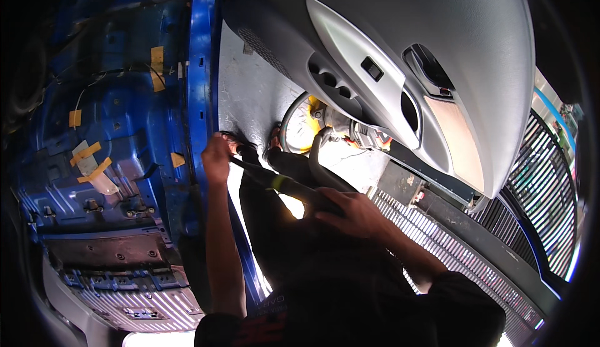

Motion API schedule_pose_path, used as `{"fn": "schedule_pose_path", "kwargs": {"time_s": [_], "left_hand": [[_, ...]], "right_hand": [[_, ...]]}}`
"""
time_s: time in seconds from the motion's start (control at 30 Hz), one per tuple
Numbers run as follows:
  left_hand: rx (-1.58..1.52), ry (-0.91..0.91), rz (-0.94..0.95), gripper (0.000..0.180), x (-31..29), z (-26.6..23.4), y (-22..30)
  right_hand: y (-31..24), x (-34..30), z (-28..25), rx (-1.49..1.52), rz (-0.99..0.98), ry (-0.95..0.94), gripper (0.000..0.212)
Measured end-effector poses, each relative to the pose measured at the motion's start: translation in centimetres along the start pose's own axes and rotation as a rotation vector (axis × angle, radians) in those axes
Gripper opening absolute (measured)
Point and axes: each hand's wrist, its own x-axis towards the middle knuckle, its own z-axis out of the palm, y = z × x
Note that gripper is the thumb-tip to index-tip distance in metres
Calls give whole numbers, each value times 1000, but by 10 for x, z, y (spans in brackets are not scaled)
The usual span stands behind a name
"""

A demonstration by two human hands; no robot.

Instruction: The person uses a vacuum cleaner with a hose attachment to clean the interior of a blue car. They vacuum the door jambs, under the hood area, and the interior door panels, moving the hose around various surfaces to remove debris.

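A dark vacuum nozzle (255, 171) with a yellow-green band slants across the front of my legs. My left hand (216, 158) is closed at its narrow end, beside the blue door sill (203, 84); the fingertips are partly hidden. Further back, my right hand (351, 213) wraps over the thick end of the same tube. From there a dark hose (319, 153) curves up towards a vacuum cleaner (337, 121) with a yellow body, on the floor below the open car door. My dark trousers and shoes are between the sill and that machine.
At left lies a bare blue car floor pan (119, 119) with wires and strips of yellow tape (157, 69). The open grey door panel (462, 41) overhangs the upper right. A slatted grating (450, 266) runs along the lower right. The grey floor (250, 91) is between car and door.
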Motion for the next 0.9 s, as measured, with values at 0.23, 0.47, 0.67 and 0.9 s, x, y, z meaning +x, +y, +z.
{"fn": "schedule_pose_path", "kwargs": {"time_s": [0.23,0.47,0.67,0.9], "left_hand": [[289,-145,-77,24,-33,70,-2],[244,-215,-170,21,-96,101,-12],[293,-139,-350,25,-148,97,3],[278,-59,-464,31,-208,87,9]], "right_hand": [[88,-94,-45,-24,305,413,61],[162,4,-63,-247,119,508,52],[170,37,-46,343,352,412,51],[180,20,-65,-330,-27,614,48]]}}
